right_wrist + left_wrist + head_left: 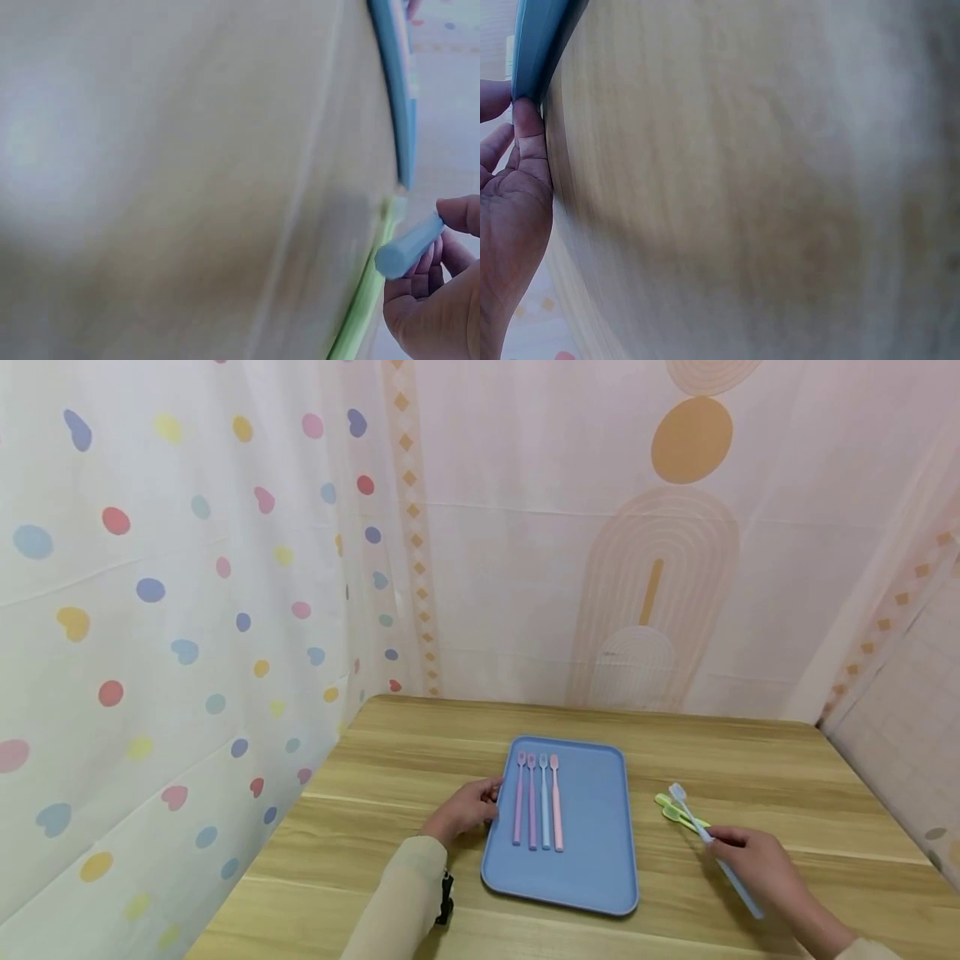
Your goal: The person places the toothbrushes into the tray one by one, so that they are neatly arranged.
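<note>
A blue tray lies on the wooden table. Inside it, on the left side, several toothbrushes stand in a row, heads away from me: two purple ones, a light blue one and a pink one. My left hand holds the tray's left rim between thumb and fingers. To the right of the tray, my right hand pinches a light blue toothbrush by its handle, just above the table. Under it lie yellow-green toothbrushes, their handles partly hidden by the hand.
The wooden table extends around the tray on all sides. A dotted curtain hangs along the left, and a patterned curtain hangs behind the far edge. A black band is on the left wrist.
</note>
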{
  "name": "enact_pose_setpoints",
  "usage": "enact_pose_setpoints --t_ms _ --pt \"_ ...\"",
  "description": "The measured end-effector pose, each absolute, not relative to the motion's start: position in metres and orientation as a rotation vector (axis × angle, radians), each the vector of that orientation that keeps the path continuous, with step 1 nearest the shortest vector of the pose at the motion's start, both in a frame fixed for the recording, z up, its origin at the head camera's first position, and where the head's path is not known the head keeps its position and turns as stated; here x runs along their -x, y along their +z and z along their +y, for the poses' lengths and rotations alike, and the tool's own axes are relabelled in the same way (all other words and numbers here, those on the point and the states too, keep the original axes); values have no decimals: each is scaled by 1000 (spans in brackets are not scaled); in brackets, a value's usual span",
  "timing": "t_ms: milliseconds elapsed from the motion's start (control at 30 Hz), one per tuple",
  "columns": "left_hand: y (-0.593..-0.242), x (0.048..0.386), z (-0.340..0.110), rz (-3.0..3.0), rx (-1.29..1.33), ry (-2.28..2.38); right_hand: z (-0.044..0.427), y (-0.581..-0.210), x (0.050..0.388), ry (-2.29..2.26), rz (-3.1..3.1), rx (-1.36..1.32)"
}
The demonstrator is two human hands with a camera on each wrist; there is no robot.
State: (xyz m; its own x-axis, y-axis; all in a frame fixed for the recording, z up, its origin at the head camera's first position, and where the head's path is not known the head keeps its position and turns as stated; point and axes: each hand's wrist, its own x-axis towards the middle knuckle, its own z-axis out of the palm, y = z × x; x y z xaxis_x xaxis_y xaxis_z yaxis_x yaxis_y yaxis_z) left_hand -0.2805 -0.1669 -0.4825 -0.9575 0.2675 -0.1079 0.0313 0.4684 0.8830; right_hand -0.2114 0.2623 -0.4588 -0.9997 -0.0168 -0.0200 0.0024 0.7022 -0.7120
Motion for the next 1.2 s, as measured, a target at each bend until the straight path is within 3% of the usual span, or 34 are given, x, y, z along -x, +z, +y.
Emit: enact_pose_setpoints --t_ms 833,1200 --pt "-486 283 -166 2503 -219 1474 172 -441 247 -1950 2395 -136" --pt "-483 280 -165 2507 -239 1477 139 -439 256 -2048 2223 -241"
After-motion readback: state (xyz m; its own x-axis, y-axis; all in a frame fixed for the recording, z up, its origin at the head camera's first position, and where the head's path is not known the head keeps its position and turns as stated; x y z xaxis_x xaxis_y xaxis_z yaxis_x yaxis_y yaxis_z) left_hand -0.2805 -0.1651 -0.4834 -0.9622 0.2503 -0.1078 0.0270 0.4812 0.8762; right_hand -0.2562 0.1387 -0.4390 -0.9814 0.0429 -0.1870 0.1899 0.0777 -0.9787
